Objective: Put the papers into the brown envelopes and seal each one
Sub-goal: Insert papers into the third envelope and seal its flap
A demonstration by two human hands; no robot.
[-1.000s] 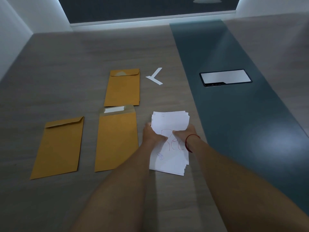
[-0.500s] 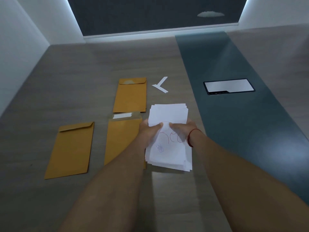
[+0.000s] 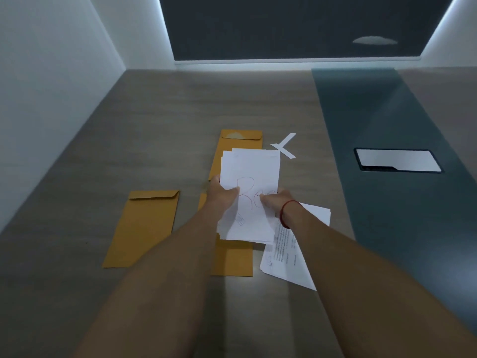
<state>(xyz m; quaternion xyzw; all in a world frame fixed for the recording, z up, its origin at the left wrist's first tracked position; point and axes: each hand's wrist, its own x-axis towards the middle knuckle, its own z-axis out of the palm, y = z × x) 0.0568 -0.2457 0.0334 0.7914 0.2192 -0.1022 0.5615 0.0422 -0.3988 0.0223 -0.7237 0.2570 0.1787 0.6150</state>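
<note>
A small stack of white papers with red scribble is lifted above the table, held by both hands. My left hand grips its left edge and my right hand grips its right side. Beneath my right wrist more printed papers lie on the table. Three brown envelopes lie flat: one at the left, one in the middle largely hidden under the held stack, and one farther back with its flap folded down.
Two white peel-off strips lie crossed behind the papers. A dark blue band runs along the right of the wooden table, with a black-framed rectangular panel set in it. White walls close in the left and back.
Both hands raised the upper papers off the table and moved them left and forward over the middle envelope. The lower printed sheets stayed on the table and now show.
</note>
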